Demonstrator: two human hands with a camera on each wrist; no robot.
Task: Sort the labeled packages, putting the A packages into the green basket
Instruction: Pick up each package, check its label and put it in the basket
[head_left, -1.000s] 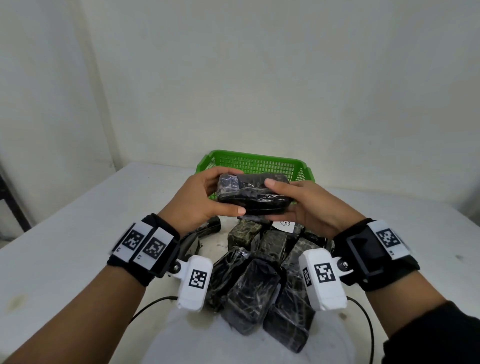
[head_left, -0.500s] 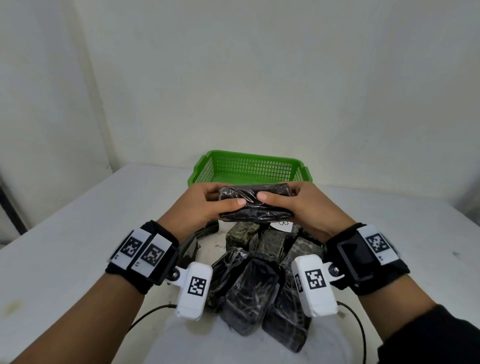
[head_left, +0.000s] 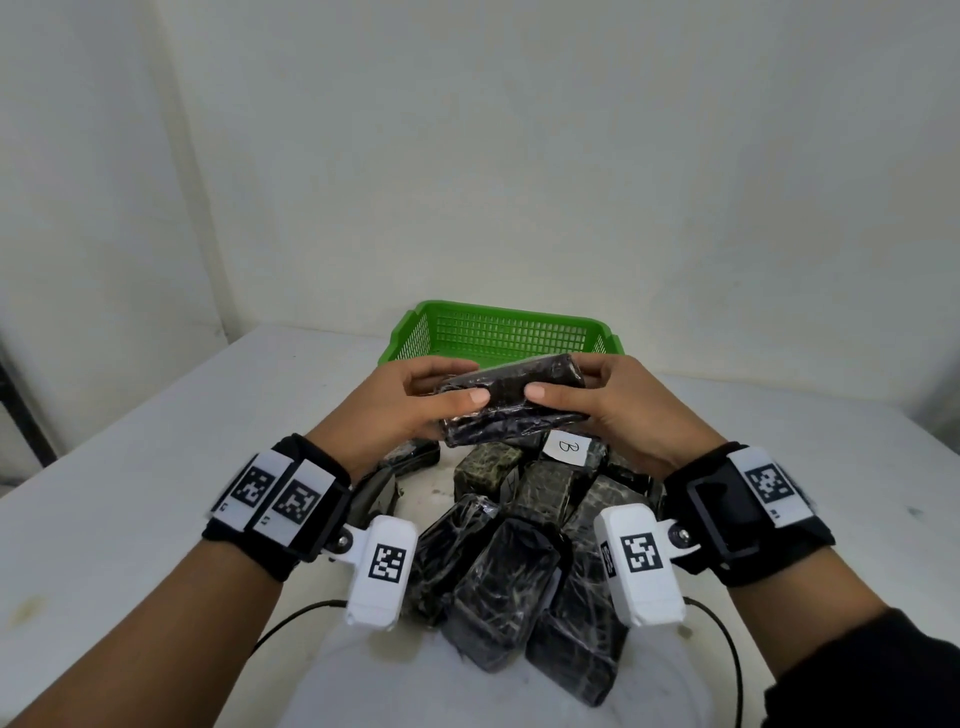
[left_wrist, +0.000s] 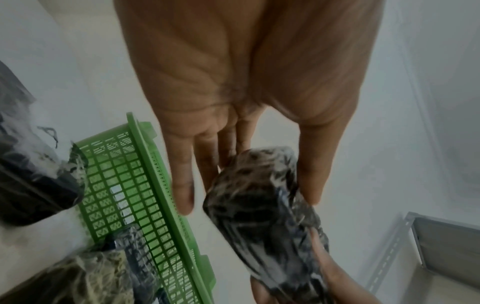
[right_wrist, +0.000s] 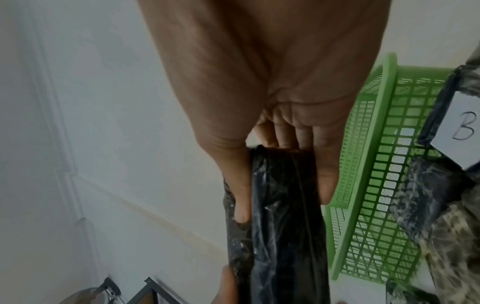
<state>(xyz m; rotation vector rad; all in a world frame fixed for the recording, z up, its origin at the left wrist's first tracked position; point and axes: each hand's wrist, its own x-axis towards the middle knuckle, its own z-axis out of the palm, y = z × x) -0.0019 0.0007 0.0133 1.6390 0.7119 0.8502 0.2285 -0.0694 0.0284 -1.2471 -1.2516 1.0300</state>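
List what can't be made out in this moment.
- Label of the held package: no view shows it; only dark wrap faces each camera.
- Floor of the green basket: head view, hidden behind the left hand, right hand and package.
- Labels in the pile: only one B label shows.

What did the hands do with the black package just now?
Both hands, left and right, kept hold of the black package and turned it over, its right end tipping up. No label shows yet. The green basket and the pile with the B label stayed put.
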